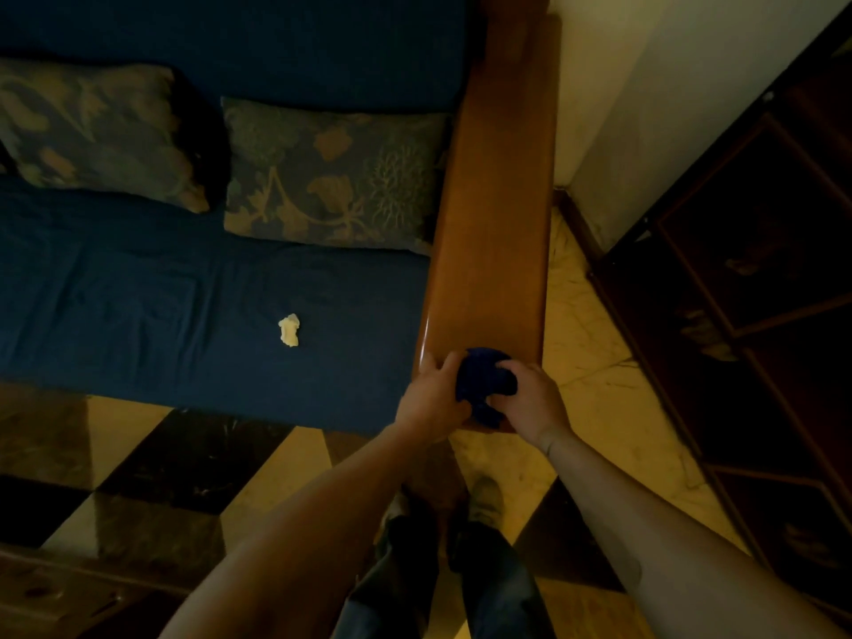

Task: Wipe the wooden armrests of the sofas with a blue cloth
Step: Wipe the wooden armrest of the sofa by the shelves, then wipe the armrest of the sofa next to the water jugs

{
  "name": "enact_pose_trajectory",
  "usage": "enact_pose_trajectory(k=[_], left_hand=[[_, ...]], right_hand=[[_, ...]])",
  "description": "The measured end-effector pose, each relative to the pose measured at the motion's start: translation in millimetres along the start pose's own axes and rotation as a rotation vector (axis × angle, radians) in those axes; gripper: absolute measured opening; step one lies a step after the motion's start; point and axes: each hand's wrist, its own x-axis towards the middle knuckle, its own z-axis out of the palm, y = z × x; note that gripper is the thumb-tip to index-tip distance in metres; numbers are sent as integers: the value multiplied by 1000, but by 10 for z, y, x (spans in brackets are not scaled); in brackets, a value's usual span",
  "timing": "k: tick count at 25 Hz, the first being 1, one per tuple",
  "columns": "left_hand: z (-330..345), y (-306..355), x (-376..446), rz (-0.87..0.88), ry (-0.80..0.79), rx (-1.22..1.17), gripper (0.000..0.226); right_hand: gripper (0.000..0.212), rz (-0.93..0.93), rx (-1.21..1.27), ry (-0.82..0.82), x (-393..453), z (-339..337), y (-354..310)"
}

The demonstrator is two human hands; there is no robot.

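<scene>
Just one view, head cam, wide-angle. Looks steeply down and forward from standing height over near end of armrest (493, 214); sofa seat (184, 306) left, floor (585, 315) right. Hands close, low centre.

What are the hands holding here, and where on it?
Both hands hold the bunched blue cloth on the near end of the wooden armrest: the left hand grips its left side, the right hand its right side and top.

Two patterned cushions (334, 177) (99, 131) far on the blue seat (138, 292), crumpled pale scrap (289, 330) near its front edge. Dark wooden cabinet (760, 279) right. Checkered tile floor (184, 454) below.
</scene>
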Motion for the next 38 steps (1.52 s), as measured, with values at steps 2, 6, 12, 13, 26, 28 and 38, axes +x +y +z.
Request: enact_pose_trajectory(k=[2,6,12,13,26,28,38], left_hand=[[12,-6,-78,-35,25,-172,41],[-400,40,-381,52,137,-382,45],[-1854,211,-1016,275,513,-437,57],[-2127,191,-1146,318,591,-433,57],[-4444,-678,-3221,401,1384,-231,56],[-4537,-872,-3418,359,1439,-224,53],[-4901,-1868,-4177,71,1673,-160,60]], right_hand=[[33,17,73,27,-148,55,-49],[28,-70,190,122,-476,-88,-434],[34,-542,82,243,-786,-675,-1871],[36,-626,48,268,-842,-736,-2175],[39,-1461,17,283,-1868,-238,-5321],[39,-1535,23,246,-1925,-27,-5582],[36,-1789,136,-31,-2116,1218,-6669]])
